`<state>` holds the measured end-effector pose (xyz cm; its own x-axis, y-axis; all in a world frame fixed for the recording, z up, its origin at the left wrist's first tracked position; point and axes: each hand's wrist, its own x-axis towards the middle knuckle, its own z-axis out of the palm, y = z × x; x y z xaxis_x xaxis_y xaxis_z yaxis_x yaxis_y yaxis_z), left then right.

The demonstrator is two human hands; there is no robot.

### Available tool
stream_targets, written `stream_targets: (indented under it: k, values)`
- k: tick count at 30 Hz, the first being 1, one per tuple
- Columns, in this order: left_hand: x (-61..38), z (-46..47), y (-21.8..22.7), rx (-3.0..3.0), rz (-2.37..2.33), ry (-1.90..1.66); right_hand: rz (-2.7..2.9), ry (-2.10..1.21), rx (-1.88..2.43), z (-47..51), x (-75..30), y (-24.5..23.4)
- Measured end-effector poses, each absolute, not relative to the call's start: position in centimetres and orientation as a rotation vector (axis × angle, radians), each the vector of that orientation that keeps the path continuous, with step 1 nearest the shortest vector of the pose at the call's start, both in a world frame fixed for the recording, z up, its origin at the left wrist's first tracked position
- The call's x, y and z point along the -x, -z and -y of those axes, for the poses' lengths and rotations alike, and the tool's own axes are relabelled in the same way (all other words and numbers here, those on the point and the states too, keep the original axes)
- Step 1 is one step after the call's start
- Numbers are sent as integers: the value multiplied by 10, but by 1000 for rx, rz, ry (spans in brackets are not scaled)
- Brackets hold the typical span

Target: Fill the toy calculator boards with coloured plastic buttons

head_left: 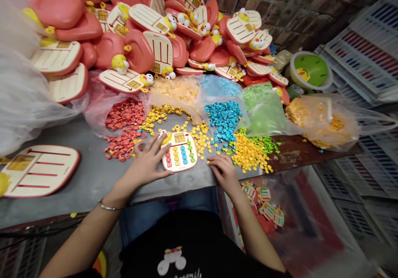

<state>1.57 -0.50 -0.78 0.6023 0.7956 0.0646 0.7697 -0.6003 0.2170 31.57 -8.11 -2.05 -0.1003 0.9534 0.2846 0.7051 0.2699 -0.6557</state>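
Note:
A cream toy board with a yellow duck head lies on the table, its four slots holding red, yellow, blue and green pieces. My left hand rests over the board's left side, fingers spread, thumb along the lower edge and fingertips by the duck head. To the right of the board, my right hand is low over the table, fingers pinched at a small yellow piece. Around them lie loose piles of red pieces, blue pieces, yellow pieces and green pieces.
Many red-backed duck boards are heaped at the back. Another board, with bare slots, lies at the left. Plastic bags of pieces line the middle. A green bowl and white crates stand at the right.

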Motion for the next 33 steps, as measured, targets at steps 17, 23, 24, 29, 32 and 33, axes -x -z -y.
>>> stream_targets:
  k: [17,23,24,29,32,33]
  values:
    - [-15,5,9,-2651,-1312,-232,2267,-413,1236,-34,-288,-2]
    - [-15,4,9,-2621,-1320,-206,2485,-301,1204,-70,-275,2]
    - [-16,4,9,-2617,-1319,-200,2502,-282,1203,-71,-275,3]
    - [-15,4,9,-2618,-1303,-205,2491,-447,1187,-77,-276,4]
    - [-15,4,9,-2623,-1300,-187,2491,-572,1188,-85,-275,1]
    - [-15,4,9,-2623,-1300,-183,2500,-599,1199,-89,-275,0]
